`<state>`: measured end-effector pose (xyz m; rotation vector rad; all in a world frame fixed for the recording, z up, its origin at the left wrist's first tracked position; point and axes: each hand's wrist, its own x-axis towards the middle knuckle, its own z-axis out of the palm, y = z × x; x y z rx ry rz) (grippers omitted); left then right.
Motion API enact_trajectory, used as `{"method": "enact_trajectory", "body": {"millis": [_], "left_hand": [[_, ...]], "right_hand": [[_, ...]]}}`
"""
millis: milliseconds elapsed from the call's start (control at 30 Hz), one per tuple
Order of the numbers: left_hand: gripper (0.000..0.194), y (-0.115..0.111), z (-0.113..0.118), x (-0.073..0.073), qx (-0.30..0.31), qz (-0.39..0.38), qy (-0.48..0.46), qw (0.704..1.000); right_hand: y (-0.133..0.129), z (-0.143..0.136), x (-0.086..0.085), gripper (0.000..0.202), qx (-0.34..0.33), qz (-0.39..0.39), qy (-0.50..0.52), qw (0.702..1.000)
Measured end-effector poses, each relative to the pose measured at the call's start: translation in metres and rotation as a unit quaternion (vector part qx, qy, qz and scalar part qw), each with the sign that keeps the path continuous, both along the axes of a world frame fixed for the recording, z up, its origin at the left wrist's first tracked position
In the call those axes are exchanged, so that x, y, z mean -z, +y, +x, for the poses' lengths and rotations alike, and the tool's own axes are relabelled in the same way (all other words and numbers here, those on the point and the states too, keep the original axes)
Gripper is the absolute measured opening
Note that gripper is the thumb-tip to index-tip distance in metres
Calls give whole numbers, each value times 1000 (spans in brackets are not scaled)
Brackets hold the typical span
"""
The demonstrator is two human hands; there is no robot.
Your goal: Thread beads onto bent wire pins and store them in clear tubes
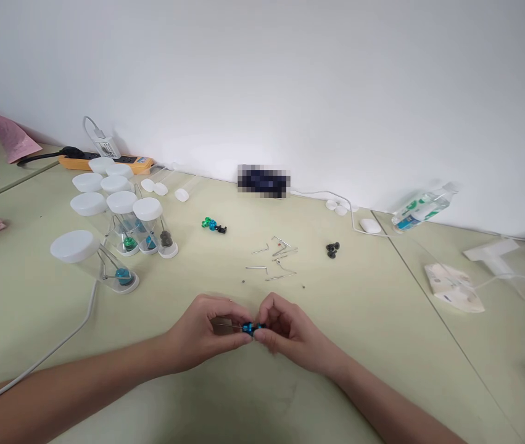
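Note:
Near the front middle of the table, my left hand (216,324) pinches a small blue metal part (247,328) between thumb and fingertips. A thin metal rod (227,325) runs from the part back into the left palm. My right hand (285,333) is closed at the part's right end, gripping a dark piece there that its fingers mostly hide. Beyond the hands lie several thin bent metal rods (256,267) and two tiny dark bits (303,286). Farther back is a group of green, blue and black small parts (213,225).
Clear tubes with white caps (74,246) stand at left, holding coloured parts and wires. An orange power strip (74,162) is behind them. Black pieces (332,250) lie right of the rods. A plastic bottle (424,208) lies at back right. A white cable (81,320) crosses the left side.

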<state>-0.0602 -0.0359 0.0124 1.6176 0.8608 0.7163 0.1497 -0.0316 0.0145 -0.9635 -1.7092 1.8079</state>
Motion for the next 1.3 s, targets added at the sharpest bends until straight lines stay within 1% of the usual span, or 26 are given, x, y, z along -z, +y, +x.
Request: {"method": "enact_trajectory", "body": {"millis": [100, 233, 400, 500, 600, 767, 900, 1067, 1200, 1300], "left_hand": [[19, 0, 0, 4, -8, 3, -3, 1000], [19, 0, 1, 7, -6, 5, -1, 1000], [18, 1, 0, 2, -11, 0, 0, 1000], [19, 1, 0, -1, -2, 1, 9, 1000], [20, 1, 0, 0, 1, 5, 11, 1000], [18, 1, 0, 2, -12, 9, 7, 1000], [21, 2, 0, 0, 6, 5, 7, 1000], [19, 1, 0, -4, -2, 7, 14, 1000], [23, 0, 0, -4, 14, 4, 13, 1000], [21, 0, 0, -2, 5, 1, 11, 1000]], "right_hand": [[0, 0, 0, 25, 0, 5, -3, 1000], [0, 0, 0, 22, -14, -13, -6, 1000], [1, -1, -1, 24, 5, 9, -6, 1000], [0, -1, -2, 23, -4, -6, -9, 1000], [0, -1, -2, 23, -7, -14, -16, 1000], [-1, -1, -1, 26, 6, 15, -16, 1000], [0, -2, -1, 26, -4, -11, -10, 1000], [0, -2, -1, 30, 13, 5, -22, 1000], [1, -3, -1, 31, 7, -15, -19, 1000], [1, -2, -2, 28, 9, -12, -8, 1000]]}}
